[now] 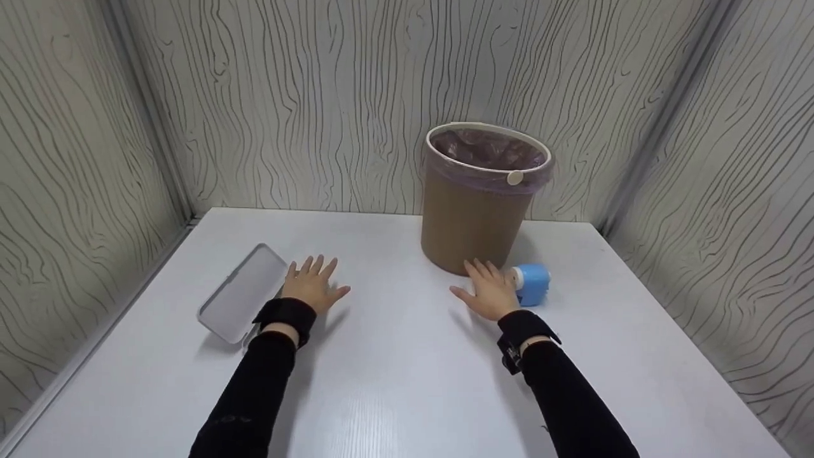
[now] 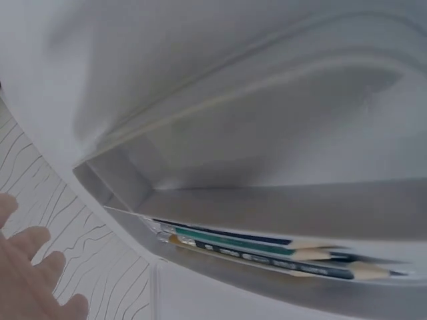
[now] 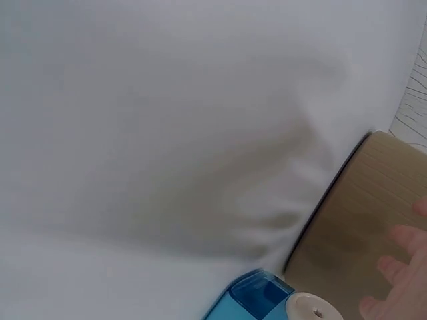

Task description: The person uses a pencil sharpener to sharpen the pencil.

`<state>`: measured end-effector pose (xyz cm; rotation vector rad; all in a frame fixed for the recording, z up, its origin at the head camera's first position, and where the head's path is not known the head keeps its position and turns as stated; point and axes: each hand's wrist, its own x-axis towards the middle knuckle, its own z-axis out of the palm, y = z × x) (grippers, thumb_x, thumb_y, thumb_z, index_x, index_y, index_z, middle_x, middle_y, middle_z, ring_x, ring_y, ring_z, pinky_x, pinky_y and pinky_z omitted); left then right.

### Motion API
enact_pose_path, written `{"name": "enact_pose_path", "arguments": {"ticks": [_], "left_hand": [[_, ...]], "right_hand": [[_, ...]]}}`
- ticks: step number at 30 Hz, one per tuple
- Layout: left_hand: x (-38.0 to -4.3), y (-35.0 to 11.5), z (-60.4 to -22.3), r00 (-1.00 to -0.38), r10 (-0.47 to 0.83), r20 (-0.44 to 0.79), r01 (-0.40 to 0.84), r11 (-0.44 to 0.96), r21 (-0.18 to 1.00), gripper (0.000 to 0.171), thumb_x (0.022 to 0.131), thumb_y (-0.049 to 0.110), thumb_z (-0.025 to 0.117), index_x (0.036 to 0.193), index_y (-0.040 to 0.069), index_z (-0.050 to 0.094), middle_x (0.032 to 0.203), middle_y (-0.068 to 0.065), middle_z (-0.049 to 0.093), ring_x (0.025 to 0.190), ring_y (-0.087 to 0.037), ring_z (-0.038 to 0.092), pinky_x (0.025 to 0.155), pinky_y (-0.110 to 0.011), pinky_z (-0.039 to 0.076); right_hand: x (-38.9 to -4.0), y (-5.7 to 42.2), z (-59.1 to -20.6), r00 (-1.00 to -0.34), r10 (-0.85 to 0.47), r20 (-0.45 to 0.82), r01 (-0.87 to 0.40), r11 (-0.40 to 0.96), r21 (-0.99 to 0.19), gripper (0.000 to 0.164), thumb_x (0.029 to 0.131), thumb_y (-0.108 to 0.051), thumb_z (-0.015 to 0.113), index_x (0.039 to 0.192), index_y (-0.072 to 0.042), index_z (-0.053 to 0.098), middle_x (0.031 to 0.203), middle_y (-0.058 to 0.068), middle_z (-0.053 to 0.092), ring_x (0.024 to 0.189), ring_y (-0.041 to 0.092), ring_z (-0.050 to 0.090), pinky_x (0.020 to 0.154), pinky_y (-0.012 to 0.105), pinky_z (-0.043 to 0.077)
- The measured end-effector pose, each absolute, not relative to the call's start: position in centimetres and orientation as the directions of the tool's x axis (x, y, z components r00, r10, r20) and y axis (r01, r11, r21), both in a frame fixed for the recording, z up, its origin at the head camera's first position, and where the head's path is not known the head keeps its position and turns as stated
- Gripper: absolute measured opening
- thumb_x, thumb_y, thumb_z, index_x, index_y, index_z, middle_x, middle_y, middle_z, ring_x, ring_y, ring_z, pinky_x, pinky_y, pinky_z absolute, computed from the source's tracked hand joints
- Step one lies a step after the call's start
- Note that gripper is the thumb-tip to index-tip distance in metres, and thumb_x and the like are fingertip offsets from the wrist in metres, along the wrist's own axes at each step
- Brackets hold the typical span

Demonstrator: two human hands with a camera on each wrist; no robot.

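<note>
My left hand (image 1: 311, 287) is spread with straight fingers over the table, beside an opened grey-white pencil case (image 1: 247, 296) whose lid stands raised. Its lower tray is mostly hidden behind my hand and wrist in the head view. In the left wrist view several pencils (image 2: 267, 255) lie in the case, sharpened tips toward the right. My right hand (image 1: 489, 296) is also spread and holds nothing, above the table in front of the bin. Just right of its fingers sits a blue pencil sharpener (image 1: 534, 284) with a round white front, partly covered by the hand; the right wrist view shows its see-through blue drawer (image 3: 260, 292).
A brown waste bin (image 1: 467, 219) with a cream rim and a purple liner bag (image 1: 486, 149) stands at the back right of the white table (image 1: 381, 381). Wood-grain panels (image 1: 318, 108) close in the back and both sides.
</note>
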<state>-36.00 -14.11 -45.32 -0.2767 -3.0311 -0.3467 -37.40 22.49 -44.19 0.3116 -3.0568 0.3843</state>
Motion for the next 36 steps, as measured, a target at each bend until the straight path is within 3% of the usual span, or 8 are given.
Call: {"name": "enact_pose_path", "arguments": {"ticks": [7,15,22,28,36], "left_hand": [[-34.9,-15.9,-45.7,-0.988,0.096,0.119,0.122,0.965,0.234,0.076,0.101,0.052,0.055,0.157,0.005,0.038,0.162,-0.025,0.039,0.154,-0.044,0.032,0.127,-0.065,0.019],[-32.1,-16.8,-45.1,-0.969,0.068,0.237,0.128,0.96,0.251,0.076,0.097,0.044,0.065,0.148,-0.01,0.044,0.151,-0.032,0.049,0.145,-0.048,0.044,0.122,-0.062,0.032],[-28.9,-17.9,-45.4,-0.952,0.029,0.306,0.113,0.959,0.26,0.081,0.091,0.041,0.074,0.14,-0.018,0.047,0.141,-0.037,0.056,0.135,-0.05,0.053,0.116,-0.058,0.042],[-26.5,-18.4,-45.9,-0.935,0.01,0.354,0.105,0.963,0.25,0.085,0.087,0.04,0.079,0.136,-0.022,0.049,0.134,-0.039,0.059,0.127,-0.05,0.06,0.11,-0.054,0.049],[-24.6,-18.4,-46.2,-0.952,0.001,0.307,0.082,0.965,0.25,0.09,0.083,0.043,0.083,0.134,-0.023,0.049,0.13,-0.04,0.061,0.119,-0.048,0.064,0.101,-0.051,0.055]], "right_hand": [[-38.3,20.4,-44.4,-0.961,-0.266,0.073,-0.276,0.931,-0.238,0.074,0.102,-0.05,0.056,0.159,-0.008,0.035,0.167,0.02,0.033,0.157,0.044,0.025,0.128,0.067,0.012],[-38.8,16.8,-45.1,-0.92,-0.369,0.132,-0.389,0.897,-0.211,0.066,0.101,-0.044,0.061,0.154,-0.008,0.045,0.16,0.017,0.046,0.153,0.04,0.036,0.127,0.065,0.02],[-38.8,12.5,-45.5,-0.831,-0.513,0.214,-0.551,0.813,-0.188,0.049,0.101,-0.034,0.064,0.142,-0.007,0.059,0.147,0.014,0.061,0.145,0.039,0.049,0.125,0.061,0.029],[-38.5,8.6,-45.8,-0.734,-0.624,0.268,-0.667,0.736,-0.113,0.034,0.099,-0.024,0.067,0.128,-0.007,0.069,0.131,0.01,0.072,0.133,0.032,0.061,0.121,0.052,0.04],[-37.5,4.0,-45.5,-0.605,-0.732,0.313,-0.779,0.625,-0.045,0.02,0.096,-0.012,0.07,0.114,-0.009,0.077,0.111,0.004,0.079,0.107,0.02,0.074,0.099,0.035,0.058]]}}
